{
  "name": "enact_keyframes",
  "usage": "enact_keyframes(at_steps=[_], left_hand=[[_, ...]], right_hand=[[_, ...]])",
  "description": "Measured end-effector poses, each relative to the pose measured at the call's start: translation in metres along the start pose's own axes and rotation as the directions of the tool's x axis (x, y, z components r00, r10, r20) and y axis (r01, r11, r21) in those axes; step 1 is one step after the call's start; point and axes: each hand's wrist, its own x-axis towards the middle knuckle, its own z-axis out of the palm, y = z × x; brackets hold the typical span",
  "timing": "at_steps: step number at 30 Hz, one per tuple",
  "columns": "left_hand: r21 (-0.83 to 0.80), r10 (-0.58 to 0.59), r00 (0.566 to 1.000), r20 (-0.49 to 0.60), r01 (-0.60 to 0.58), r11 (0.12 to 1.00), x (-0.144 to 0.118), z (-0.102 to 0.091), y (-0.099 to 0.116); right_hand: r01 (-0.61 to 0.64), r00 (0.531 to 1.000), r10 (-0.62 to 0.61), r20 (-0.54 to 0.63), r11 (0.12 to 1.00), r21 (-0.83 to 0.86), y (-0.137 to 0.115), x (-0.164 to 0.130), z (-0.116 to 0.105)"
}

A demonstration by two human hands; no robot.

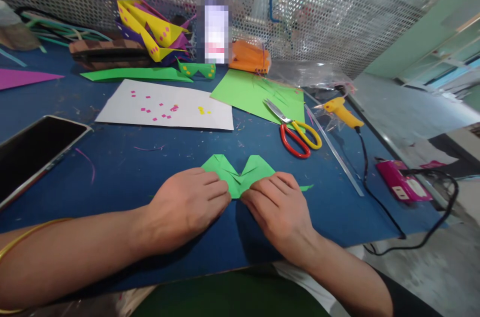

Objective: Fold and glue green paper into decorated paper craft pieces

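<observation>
A folded green paper (235, 176) with two raised points and a dip between them lies near the front of the blue table. My left hand (195, 194) is closed on its left lower edge, fingers curled and pressed down. On the right lower edge, my right hand (279, 202) pinches the same paper, its knuckles close to the left hand's. Both hands partly cover the paper's ends. Beyond them sit scissors (290, 127) with one red and one yellow handle, partly on a light green sheet (255, 94). A white sheet (168, 107) carries small pink and yellow paper pieces.
A phone (37, 152) lies at the left. Yellow and purple folded paper shapes (153, 32) and a brown pouch (108, 53) stand at the back. To the right are a yellow glue gun (343, 112), a clear stick (335, 152) and a pink power strip (403, 180) with black cable.
</observation>
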Motion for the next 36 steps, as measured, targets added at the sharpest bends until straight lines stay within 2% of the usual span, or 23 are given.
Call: enact_keyframes(at_steps=[4,9,13,19,24,31,36], left_hand=[[-0.014,-0.031,0.999,-0.032,0.030,0.999,0.001,0.000,0.000],[-0.099,-0.135,0.989,-0.057,0.129,0.987,0.003,-0.003,0.001],[-0.190,-0.214,0.977,-0.024,0.206,0.960,0.004,-0.006,0.000],[-0.155,-0.259,0.963,0.067,0.267,0.951,0.008,-0.007,-0.003],[-0.127,-0.298,0.945,0.134,0.315,0.941,0.012,-0.009,-0.004],[-0.185,-0.378,0.896,0.234,0.422,0.887,0.018,-0.010,-0.008],[-0.181,-0.388,0.892,0.233,0.432,0.883,0.020,-0.011,-0.013]], right_hand=[[-0.047,0.998,0.045,0.049,0.998,0.042,-0.001,0.002,-0.002],[-0.198,0.972,0.171,0.162,0.966,0.164,0.001,0.012,-0.005],[-0.289,0.924,0.232,0.305,0.945,0.154,0.004,0.023,-0.008],[-0.368,0.834,0.304,0.461,0.928,0.054,0.007,0.033,-0.010],[-0.423,0.799,0.352,0.488,0.905,0.040,0.007,0.035,-0.012],[-0.488,0.757,0.396,0.519,0.871,0.047,0.009,0.041,-0.016],[-0.475,0.763,0.383,0.521,0.879,0.049,0.013,0.043,-0.015]])
